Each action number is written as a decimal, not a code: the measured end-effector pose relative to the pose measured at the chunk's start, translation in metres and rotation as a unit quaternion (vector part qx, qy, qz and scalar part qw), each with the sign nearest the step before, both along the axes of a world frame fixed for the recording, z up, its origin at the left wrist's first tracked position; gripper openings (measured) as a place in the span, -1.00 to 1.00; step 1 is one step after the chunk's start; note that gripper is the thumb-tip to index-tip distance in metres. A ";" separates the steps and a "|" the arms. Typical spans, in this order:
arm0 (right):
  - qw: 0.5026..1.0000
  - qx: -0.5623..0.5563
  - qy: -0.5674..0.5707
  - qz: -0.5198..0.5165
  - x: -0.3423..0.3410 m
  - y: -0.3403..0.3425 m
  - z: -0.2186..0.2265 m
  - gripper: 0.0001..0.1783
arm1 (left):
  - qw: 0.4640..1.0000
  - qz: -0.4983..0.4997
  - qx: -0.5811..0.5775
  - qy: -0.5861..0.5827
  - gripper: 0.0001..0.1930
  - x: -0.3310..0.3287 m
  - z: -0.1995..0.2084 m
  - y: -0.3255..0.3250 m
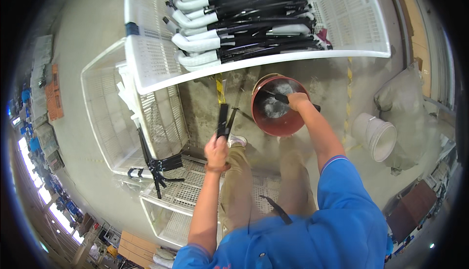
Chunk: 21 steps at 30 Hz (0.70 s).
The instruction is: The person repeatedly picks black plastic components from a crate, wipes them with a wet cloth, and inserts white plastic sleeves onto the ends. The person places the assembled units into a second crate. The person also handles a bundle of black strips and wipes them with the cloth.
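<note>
My left hand (216,150) is closed around a pair of black strip-like parts (223,120) that point away from me and spread apart at the far end. Over the red bucket (279,128), my right hand (297,101) grips a dark rod-like piece (281,97); one end reaches into the bucket and the other sticks out past my fist. Whitish, foamy-looking contents (274,109) show inside the bucket. What kind of part either hand holds is not plain. The bucket stands on the floor just beyond my feet.
A large white crate (254,64) ahead holds several white-and-black bent tubes (195,42). Left of me, another white crate (105,137) has white pieces and a bundle of black strips (163,164) by it. A white pail (382,139) and grey sheeting (403,108) lie at right.
</note>
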State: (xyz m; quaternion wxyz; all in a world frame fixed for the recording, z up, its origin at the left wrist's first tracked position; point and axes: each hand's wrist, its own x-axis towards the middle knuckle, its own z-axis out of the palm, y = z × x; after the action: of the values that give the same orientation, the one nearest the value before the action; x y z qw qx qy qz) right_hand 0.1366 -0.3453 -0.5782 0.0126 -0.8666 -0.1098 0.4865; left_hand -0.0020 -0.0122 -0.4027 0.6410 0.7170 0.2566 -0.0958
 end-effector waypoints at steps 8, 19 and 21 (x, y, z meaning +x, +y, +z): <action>0.870 0.384 -0.256 -0.175 -0.045 -0.075 0.267 -0.52 | 0.983 -0.184 0.016 -0.009 -0.60 0.035 0.130 -0.019; 0.762 0.473 -0.441 0.029 -0.045 -0.103 0.476 -0.39 | 0.932 -0.353 0.026 -0.076 -0.57 0.034 0.346 -0.030; 0.752 0.481 -0.446 0.055 -0.044 -0.102 0.491 -0.40 | 0.925 -0.370 0.038 -0.077 -0.57 0.035 0.362 -0.036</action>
State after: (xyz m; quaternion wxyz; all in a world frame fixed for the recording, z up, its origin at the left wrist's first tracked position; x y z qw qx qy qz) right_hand 0.0925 -0.4474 -0.0876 0.3509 -0.8570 -0.3703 -0.0726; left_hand 0.0332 -0.0483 -0.0410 0.5499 0.7899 -0.0738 -0.2610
